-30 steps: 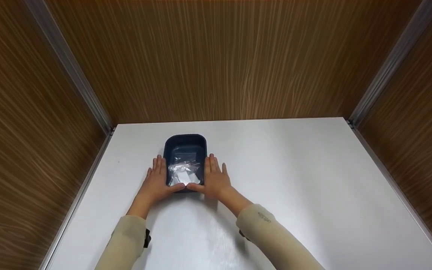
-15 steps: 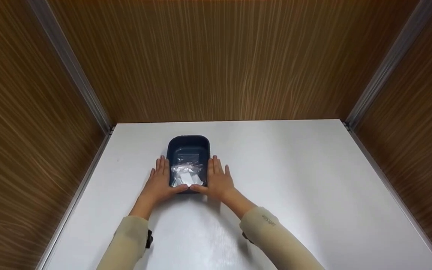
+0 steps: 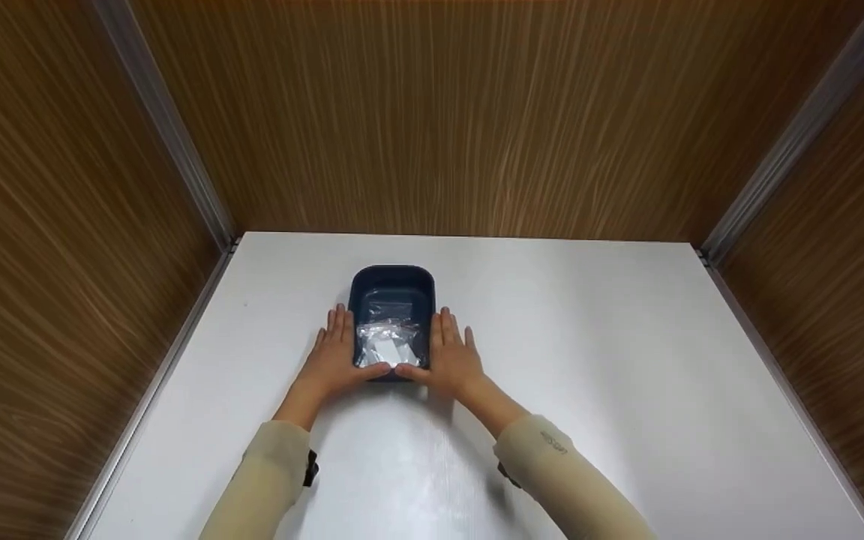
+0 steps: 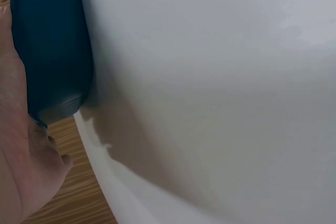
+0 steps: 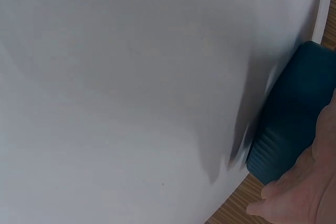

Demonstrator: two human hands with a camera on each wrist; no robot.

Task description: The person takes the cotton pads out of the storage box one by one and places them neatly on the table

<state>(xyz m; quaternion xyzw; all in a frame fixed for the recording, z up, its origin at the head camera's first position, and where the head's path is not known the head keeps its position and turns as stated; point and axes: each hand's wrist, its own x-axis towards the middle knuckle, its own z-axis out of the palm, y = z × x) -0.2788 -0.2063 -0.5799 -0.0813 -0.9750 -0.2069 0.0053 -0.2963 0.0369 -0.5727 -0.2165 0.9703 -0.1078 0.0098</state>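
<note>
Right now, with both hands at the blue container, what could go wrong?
The blue container might slip, as the fingers lie straight along its sides. The clear plastic bag lies toward its near end and could slide if tilted. The thumbs sit close to that bag and might catch it.

A white, glossy table [image 3: 589, 375] spreads across the lower part of the head view, a bright reflection lying toward its near middle and a tiny dark speck [image 3: 245, 305] near its far left corner. Behind it rises a brown wood-grain back panel [image 3: 432, 120], flanked by a left panel [image 3: 49, 262] and a right panel [image 3: 837, 262] of similar grain. Grey metal strips [image 3: 166, 112] run up both back corners.
</note>
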